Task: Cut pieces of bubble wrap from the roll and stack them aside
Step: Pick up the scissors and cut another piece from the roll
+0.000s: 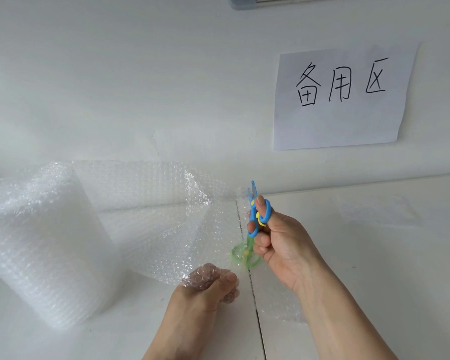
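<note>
Scissors [256, 216] gripped upright in right hand [281, 245], fingers closed through blue loops, blades pointing away at far end of cut line; bubble wrap sheet [172, 224] stretched leftward from blades back to roll [37, 242], standing on end well to left; left hand [208, 284] pinched shut on sheet's near corner, nearer to sheet than right; green shape [244, 253] blurred under wrap, not identifiable; likely cut almost through; white surface [361, 268] seamed down middle, pale cut piece [379, 211] lying right; paper sign [340, 97] on wall.
</note>
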A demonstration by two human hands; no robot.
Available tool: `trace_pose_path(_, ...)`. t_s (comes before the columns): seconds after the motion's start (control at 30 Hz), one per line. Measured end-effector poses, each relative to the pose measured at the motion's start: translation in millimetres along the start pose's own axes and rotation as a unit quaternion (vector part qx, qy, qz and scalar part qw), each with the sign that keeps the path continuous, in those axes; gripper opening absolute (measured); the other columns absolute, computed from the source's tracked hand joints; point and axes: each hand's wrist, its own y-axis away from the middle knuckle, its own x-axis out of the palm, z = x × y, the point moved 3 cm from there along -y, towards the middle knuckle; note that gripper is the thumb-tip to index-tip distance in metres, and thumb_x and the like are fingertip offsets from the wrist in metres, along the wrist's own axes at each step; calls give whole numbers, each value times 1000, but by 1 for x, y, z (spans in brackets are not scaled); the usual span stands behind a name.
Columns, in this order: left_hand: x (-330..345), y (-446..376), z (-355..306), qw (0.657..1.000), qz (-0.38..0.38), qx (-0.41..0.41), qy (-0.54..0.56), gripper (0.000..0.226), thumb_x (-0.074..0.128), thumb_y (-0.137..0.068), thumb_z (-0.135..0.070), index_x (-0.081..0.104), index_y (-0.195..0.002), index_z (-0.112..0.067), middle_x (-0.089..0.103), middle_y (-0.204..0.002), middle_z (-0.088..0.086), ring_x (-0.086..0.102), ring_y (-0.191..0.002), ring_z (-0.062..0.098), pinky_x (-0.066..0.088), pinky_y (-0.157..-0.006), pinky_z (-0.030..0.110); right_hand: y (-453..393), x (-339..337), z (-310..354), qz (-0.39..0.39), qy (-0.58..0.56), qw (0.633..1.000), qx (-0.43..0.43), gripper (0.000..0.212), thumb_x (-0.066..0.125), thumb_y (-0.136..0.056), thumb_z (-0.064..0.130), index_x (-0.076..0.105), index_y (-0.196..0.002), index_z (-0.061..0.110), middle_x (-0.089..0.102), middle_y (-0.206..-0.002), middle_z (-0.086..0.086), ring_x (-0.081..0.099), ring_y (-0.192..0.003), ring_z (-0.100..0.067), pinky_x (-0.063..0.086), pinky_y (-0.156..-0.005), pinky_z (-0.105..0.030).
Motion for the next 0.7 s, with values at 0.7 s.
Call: trace_pose_path(0.7,-1,2,0,998,15,-3,-55,27,75,-65,-39,72,-70,-14,72,-70,10,67,-72,24,46,-78,38,-1,-11,7,16,-17,1000,-18,30,69,-82,40,64,-91,12,59,-65,-4,34,-44,-6,33,-43,-16)
